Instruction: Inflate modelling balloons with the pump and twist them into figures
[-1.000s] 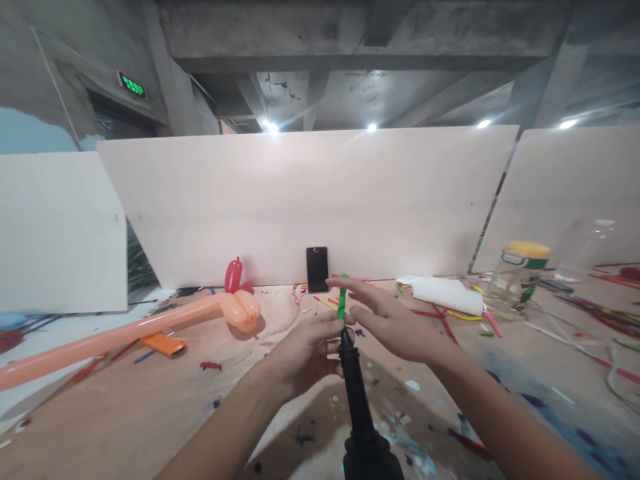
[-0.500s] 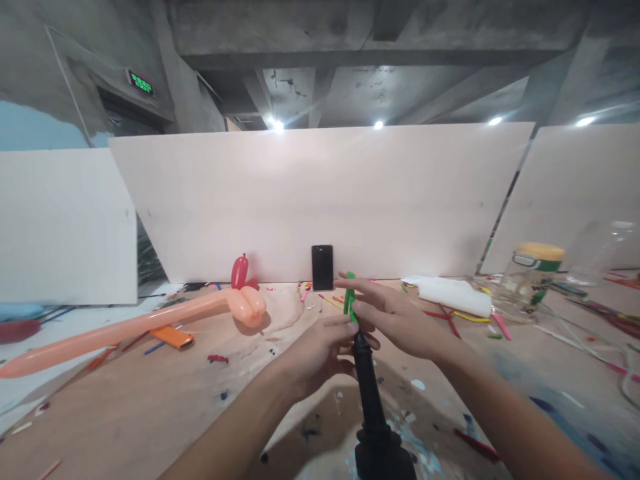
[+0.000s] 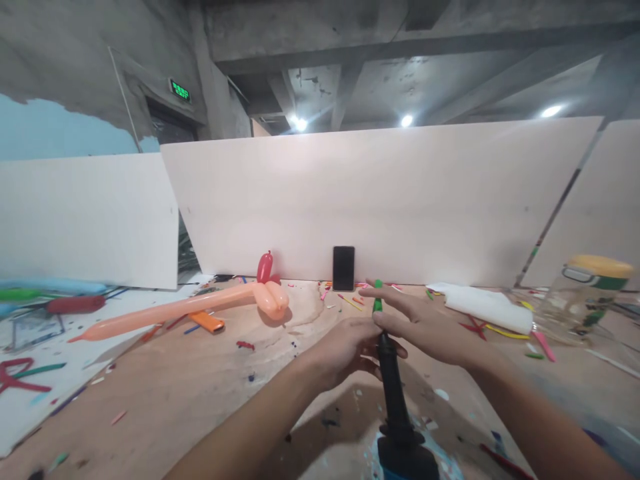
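Note:
A black hand pump stands in front of me with its nozzle pointing up and away. On the nozzle's tip is an uninflated green balloon, its neck partly hidden by my fingers. My left hand pinches around the nozzle tip and the balloon's neck from the left. From the right, my right hand has its thumb against the balloon, with the index finger stretched past it. The lower fingers of the right hand curl behind the nozzle and are partly hidden.
A peach twisted balloon lies left, beside a red balloon and an orange object. A black phone leans on the white partition. At right are a white roll and a yellow-lidded jar. Balloon scraps litter the table.
The view has swung left, so everything sits farther right in it. Both hands stay at the pump's nozzle with the green balloon, which now shows as a single narrow strip.

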Tool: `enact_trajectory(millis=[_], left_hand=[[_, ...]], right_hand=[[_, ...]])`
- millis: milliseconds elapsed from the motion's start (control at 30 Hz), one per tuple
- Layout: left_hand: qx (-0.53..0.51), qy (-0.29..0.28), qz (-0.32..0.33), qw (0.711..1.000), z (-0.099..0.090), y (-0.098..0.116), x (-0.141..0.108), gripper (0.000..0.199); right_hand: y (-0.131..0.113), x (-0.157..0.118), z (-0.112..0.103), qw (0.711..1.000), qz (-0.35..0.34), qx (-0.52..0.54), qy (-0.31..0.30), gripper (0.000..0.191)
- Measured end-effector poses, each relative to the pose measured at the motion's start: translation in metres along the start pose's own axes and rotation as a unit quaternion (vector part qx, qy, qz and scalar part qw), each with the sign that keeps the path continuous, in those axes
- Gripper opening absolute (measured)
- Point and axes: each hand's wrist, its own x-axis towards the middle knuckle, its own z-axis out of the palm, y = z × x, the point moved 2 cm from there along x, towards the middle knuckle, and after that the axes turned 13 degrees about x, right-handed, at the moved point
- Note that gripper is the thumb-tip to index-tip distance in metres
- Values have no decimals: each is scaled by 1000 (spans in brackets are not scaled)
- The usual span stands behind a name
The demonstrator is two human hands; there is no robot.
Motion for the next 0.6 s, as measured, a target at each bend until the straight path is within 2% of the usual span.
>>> enact_trajectory(millis=[233,600], left_hand=[[-8,5,-1,1000,0,-2,0,28],[-17,4,-10,1000,5,-5,2,34]], right_hand=[[2,0,0,999,37,7,-21,49],[1,-1,4,998,40,24,-50,49]])
